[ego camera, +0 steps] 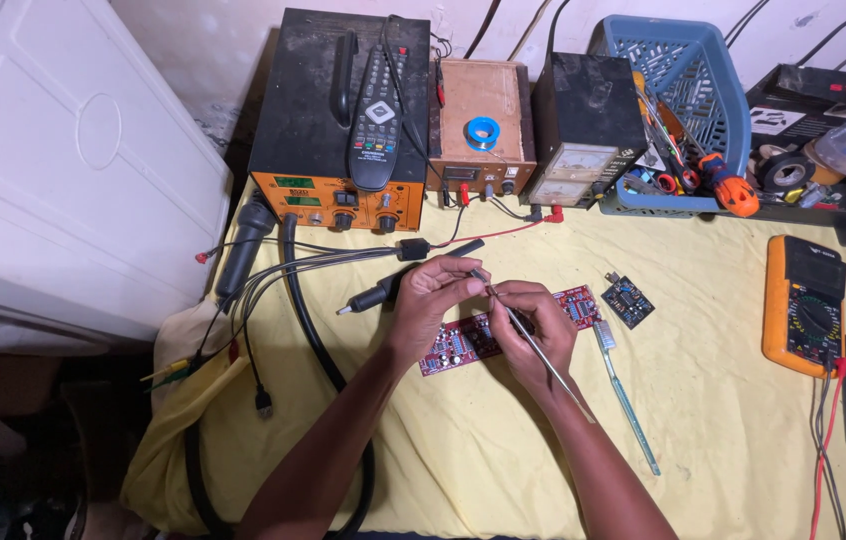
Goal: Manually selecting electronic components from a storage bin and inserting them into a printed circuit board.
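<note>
A long red circuit board [580, 301] lies on the yellow cloth [723, 440], partly hidden under both hands. My right hand [535, 326] grips thin metal tweezers [553, 372] that slant from its fingers back toward my wrist. My left hand [431, 302] hovers over the board's left half, its fingertips pinched together at the tweezers' front tip. Whether a tiny part sits between them cannot be told. A black soldering handpiece [375, 297] lies just beyond my left hand.
A small dark board [629, 300] and a toothbrush [629, 400] lie to the right. Farther right are an orange multimeter [803, 305] and its leads. At the back stand a rework station [328, 195] with a remote [379, 100], a wooden supply [483, 95] and a blue tool basket [688, 60].
</note>
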